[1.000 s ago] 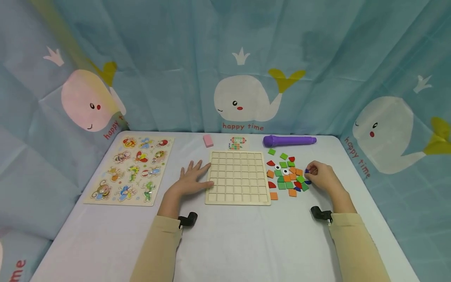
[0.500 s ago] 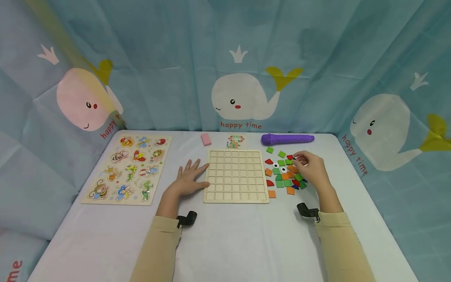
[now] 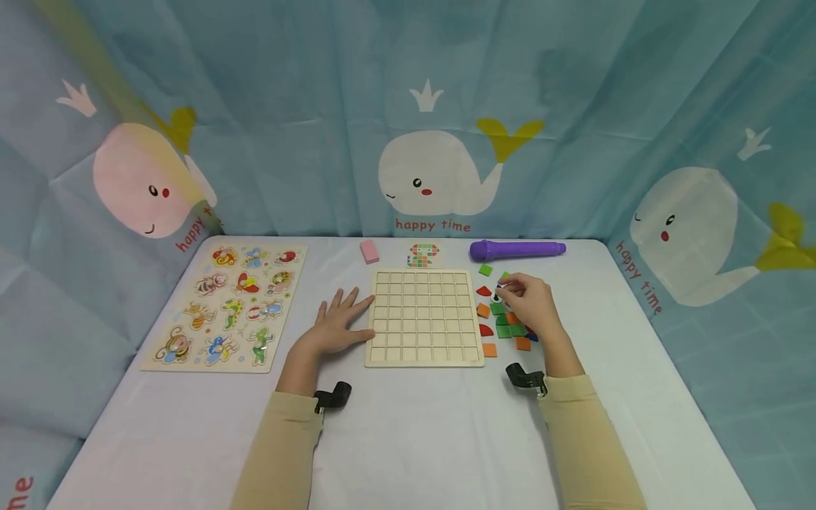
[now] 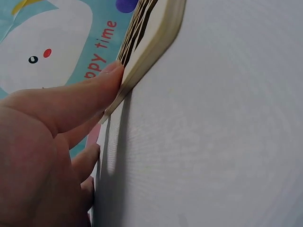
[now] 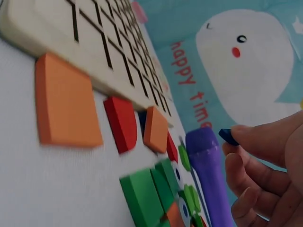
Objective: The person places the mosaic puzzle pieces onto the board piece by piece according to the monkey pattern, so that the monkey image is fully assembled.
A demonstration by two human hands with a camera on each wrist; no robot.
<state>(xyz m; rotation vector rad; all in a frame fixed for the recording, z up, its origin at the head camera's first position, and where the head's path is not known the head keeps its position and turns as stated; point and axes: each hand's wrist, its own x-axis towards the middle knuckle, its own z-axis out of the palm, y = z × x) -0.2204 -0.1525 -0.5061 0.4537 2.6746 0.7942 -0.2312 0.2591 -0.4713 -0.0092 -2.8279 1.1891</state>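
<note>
The wooden grid board (image 3: 423,320) lies flat at the middle of the table, its cells bare. My left hand (image 3: 336,330) rests spread at its left side, thumb and index finger touching the edge; the left wrist view shows the thumb (image 4: 80,101) against the rim. My right hand (image 3: 530,306) is raised over the loose pieces to the right of the board. Between its thumb and index finger it pinches a small dark blue piece (image 5: 229,137), whose full shape is hidden. Below lie orange squares (image 5: 68,104), red rounded pieces (image 5: 122,125) and green squares (image 5: 142,196).
A purple toy microphone (image 3: 518,250) lies behind the pieces. Behind the board are a small patterned card (image 3: 423,255) and a pink block (image 3: 369,251). An insect picture puzzle (image 3: 245,365) lies at the left. A whale-print curtain (image 3: 331,177) surrounds the table.
My right hand has picked up the blue piece at the right of the pile and carried it leftward over the other pieces. The left hand has stayed at the board's edge.
</note>
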